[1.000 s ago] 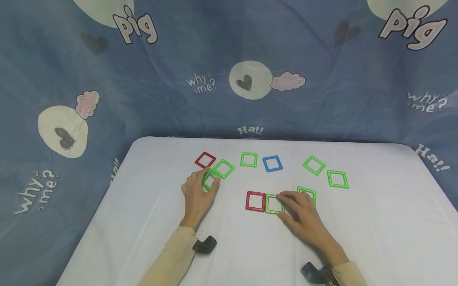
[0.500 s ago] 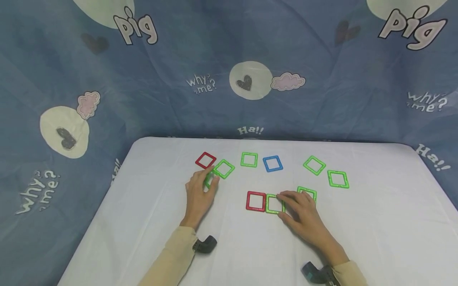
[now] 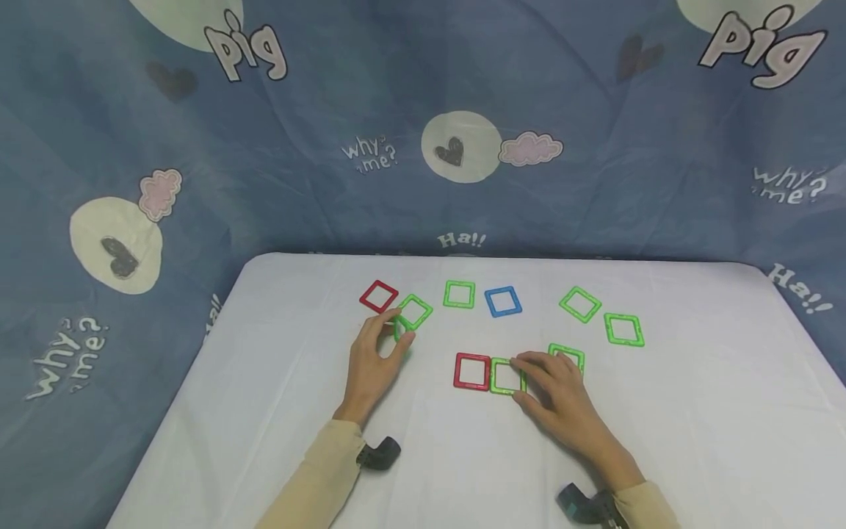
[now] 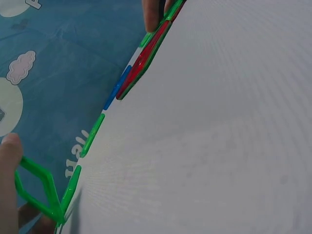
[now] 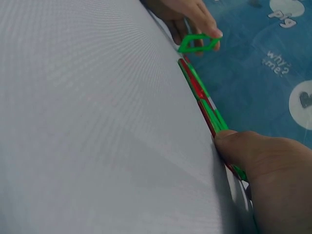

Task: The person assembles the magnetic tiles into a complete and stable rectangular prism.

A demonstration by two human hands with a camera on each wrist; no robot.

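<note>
In the head view my left hand (image 3: 371, 367) pinches a green square magnetic tile (image 4: 48, 187) between thumb and fingers. That tile is tipped up, an open frame in the right wrist view, with its lower edge close beside another green tile (image 3: 421, 302) lying flat. A red tile (image 3: 369, 290) lies just behind these. My right hand (image 3: 562, 400) grips the right edge of a green tile (image 3: 500, 361), thumb at the near corner and fingers at the far one. Its left edge meets a red tile (image 3: 457, 371). Another green tile (image 3: 565, 348) is partly hidden behind the right fingers.
Along the back of the white table (image 3: 727, 411) lie a green tile (image 3: 459, 283), a blue tile (image 3: 490, 305) and, farther right, two green tiles, one turned like a diamond (image 3: 568, 295). Black wrist cameras (image 3: 380, 453) sit at both cuffs. A blue printed cloth (image 3: 396, 206) hangs behind.
My left hand has shifted slightly right, and the green tile in its fingers has gone from lying nearly flat to tipped up. The right hand and its tiles have stayed put.
</note>
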